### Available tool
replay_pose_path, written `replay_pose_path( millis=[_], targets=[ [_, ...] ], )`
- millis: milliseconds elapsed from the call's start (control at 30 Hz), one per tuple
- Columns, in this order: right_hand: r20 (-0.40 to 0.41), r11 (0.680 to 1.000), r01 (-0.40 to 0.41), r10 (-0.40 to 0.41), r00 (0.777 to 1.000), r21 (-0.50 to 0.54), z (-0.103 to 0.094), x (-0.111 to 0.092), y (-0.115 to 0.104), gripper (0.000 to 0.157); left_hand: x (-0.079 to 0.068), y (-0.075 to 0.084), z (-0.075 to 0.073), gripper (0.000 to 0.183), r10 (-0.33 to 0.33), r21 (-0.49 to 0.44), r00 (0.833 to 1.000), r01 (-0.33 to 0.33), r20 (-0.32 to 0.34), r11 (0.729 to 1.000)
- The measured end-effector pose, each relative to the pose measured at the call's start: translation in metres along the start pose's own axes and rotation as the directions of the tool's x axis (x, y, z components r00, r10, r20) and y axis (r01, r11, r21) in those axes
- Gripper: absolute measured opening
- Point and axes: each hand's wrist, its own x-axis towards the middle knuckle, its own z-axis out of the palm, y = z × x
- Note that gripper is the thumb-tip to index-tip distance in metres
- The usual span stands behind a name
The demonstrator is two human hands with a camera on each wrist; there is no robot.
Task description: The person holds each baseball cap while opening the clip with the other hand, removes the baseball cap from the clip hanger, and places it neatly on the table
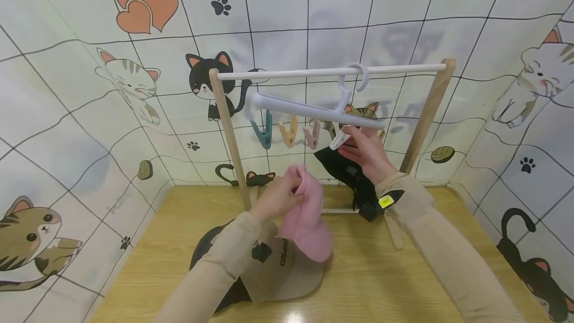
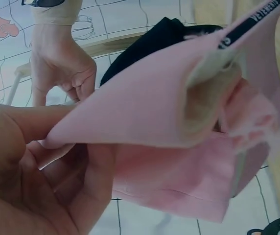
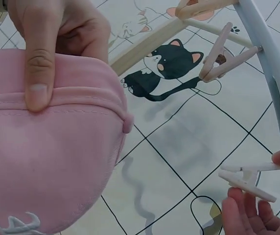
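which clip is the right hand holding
The white clip, pinched in the right hand; the teal clip, yellow clip and pink clip to its left hang untouched.

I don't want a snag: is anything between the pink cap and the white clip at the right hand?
Nothing visible: the right wrist view shows open space between the pink cap and white clip. In the head view, a black item shows below the clip.
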Motion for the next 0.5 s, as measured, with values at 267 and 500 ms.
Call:
replay_pose_path(
  millis=[267, 500],
  targets=[
    [0.086, 0.982, -0.034, 0.018, 0.996, 0.184, -0.008, -0.003, 0.007, 0.027, -0.019, -0.025, 0.019, 0.012, 0.115, -0.084, 0.993, -0.114, 0.008, 0.990],
    [0.141, 0.985, -0.046, 0.023, 0.990, 0.165, -0.025, -0.011, 0.016, 0.018, -0.039, -0.037, 0.034, 0.009, 0.074, -0.128, 0.997, -0.073, 0.001, 0.989]
  ],
)
